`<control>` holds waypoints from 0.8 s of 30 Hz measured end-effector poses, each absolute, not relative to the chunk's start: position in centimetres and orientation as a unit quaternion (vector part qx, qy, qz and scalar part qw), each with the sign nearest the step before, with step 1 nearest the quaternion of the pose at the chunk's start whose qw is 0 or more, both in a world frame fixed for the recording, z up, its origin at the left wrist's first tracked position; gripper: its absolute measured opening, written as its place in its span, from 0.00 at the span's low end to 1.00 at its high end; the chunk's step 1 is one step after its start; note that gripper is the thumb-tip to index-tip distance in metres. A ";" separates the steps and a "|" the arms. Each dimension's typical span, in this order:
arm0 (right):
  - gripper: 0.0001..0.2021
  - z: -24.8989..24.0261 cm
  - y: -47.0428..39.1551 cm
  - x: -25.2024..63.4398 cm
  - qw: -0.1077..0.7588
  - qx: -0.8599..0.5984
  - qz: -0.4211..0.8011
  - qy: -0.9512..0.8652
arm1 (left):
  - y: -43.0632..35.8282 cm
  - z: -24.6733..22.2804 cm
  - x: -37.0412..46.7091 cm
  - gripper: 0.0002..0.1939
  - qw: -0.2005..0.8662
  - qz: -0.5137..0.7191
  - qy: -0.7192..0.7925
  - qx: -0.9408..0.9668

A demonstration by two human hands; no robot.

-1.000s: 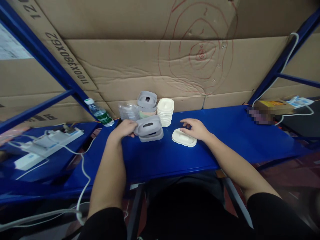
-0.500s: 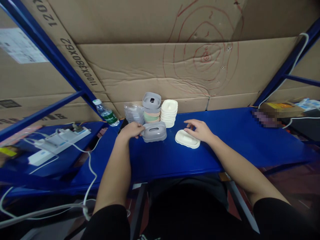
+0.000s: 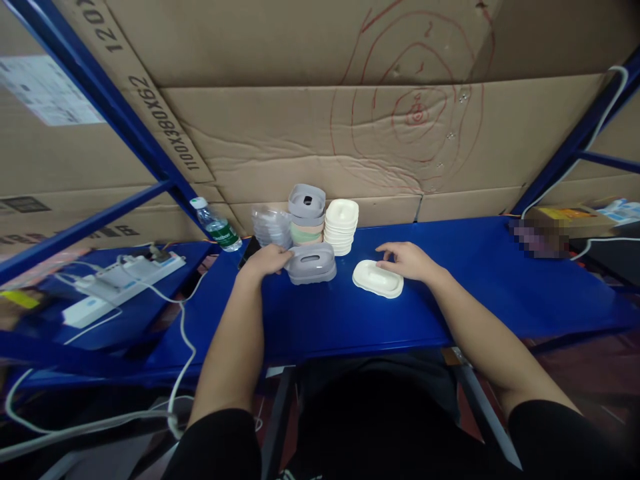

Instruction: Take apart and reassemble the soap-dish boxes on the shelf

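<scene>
A grey plastic box with an oval slot in its top (image 3: 313, 268) sits on the blue table. My left hand (image 3: 270, 259) is closed at its left edge, the thumb and fingers pinching there. To the right lies a cream oval lid (image 3: 379, 279), flat on the table with a raised middle. My right hand (image 3: 407, 260) is at its back right edge, fingers apart and curved, with the thumb over the rim; whether it touches is unclear. Behind stand a stack of cream lids (image 3: 341, 227) and a stack of grey, pink and green box parts (image 3: 307, 207).
Clear plastic covers (image 3: 271, 228) are stacked at the left of the box parts. A water bottle (image 3: 220, 229) leans further left, near a dark flat object (image 3: 249, 252). A white power strip (image 3: 123, 288) with cables lies at far left. Cardboard (image 3: 280, 133) closes the back.
My right hand has eased slightly right from the cream lid. My left hand stays at the grey box's left edge. The whole view has shifted a little.
</scene>
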State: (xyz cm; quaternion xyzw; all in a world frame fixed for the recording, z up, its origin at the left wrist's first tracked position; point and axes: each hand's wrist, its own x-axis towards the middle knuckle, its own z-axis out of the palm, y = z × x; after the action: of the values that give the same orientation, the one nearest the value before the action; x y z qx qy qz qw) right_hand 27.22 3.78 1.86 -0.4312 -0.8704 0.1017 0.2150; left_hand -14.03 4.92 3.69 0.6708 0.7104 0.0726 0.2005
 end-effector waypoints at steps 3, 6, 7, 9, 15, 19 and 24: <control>0.23 1.5 3.9 27.3 0.164 -0.436 0.125 -0.876 | 4.7 3.8 -13.6 0.23 0.196 0.066 0.708 0.675; 0.22 1.1 3.9 27.3 0.141 -0.440 0.135 -0.877 | 4.7 3.7 -13.5 0.26 0.191 0.066 0.708 0.676; 0.21 1.0 3.9 27.3 0.139 -0.444 0.131 -0.875 | 4.7 3.7 -13.5 0.26 0.191 0.066 0.709 0.676; 0.17 0.9 3.9 27.3 0.132 -0.458 0.115 -0.872 | 4.7 3.8 -13.5 0.27 0.190 0.066 0.711 0.674; 0.07 1.2 3.8 27.3 0.090 -0.500 0.097 -0.856 | 3.5 5.3 -12.3 0.34 0.103 0.062 0.735 0.667; 0.06 1.2 3.9 27.3 0.103 -0.495 0.126 -0.853 | 2.3 6.5 -11.0 0.35 0.037 0.078 0.752 0.653; 0.05 0.7 4.3 27.2 0.209 -0.464 0.229 -0.830 | 1.5 7.2 -9.7 0.31 -0.009 0.139 0.754 0.642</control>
State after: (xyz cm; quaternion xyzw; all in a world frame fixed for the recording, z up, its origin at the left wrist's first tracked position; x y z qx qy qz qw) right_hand 27.22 4.31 0.67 -0.4638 -0.8298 0.2294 0.2090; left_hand -9.73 1.54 7.18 0.6423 0.7537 0.1389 -0.0094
